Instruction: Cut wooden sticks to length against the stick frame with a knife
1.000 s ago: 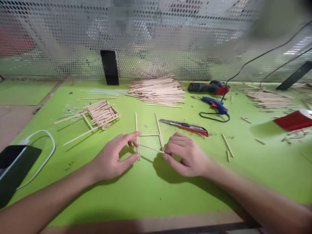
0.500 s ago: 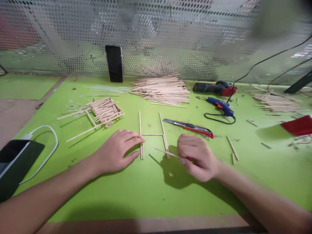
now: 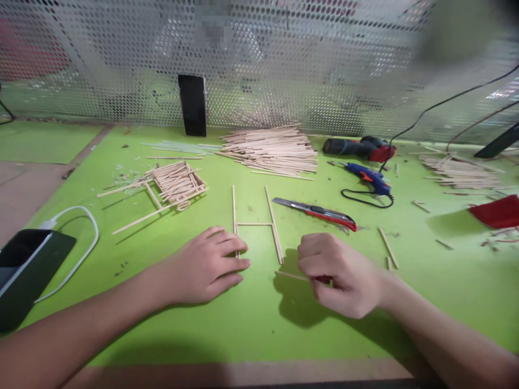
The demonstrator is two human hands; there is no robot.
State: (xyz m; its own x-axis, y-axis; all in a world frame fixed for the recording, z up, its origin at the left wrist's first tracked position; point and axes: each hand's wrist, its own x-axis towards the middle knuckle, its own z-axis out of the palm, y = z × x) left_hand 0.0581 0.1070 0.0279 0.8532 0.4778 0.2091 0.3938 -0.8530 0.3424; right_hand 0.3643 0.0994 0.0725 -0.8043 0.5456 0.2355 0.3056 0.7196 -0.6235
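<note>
Currently, the H-shaped frame of slender pale wooden sticks (image 3: 254,223) is lying on the bright green tabletop (image 3: 324,343), its crossbar joining two uprights; this frame is serving as the clock centre, with twelve o'clock pointing toward the perforated metal screen (image 3: 263,81). At eight o'clock, the left hand (image 3: 211,265) is resting palm down, open, its fingers loosely extended and covering the near end of the left upright; contact with that upright is remaining unclear from this angle. At four o'clock, the right hand (image 3: 344,275) is closing its thumb and curled fingers on one end of a thin pale wooden stick (image 3: 290,275). The stick's free end is pointing toward nine o'clock, just below the right upright and apart from it. At three o'clock, a red-and-black utility knife with an exposed metal blade (image 3: 316,212) is lying near the frame. Between two and three o'clock, a blue glue gun with an orange trigger (image 3: 367,178) is lying on its side. At twelve o'clock, a heap of pale wooden sticks (image 3: 271,152) is spreading before the screen. At ten o'clock, a cart-shaped wooden stick model (image 3: 178,183) is holding loose short sticks.
</note>
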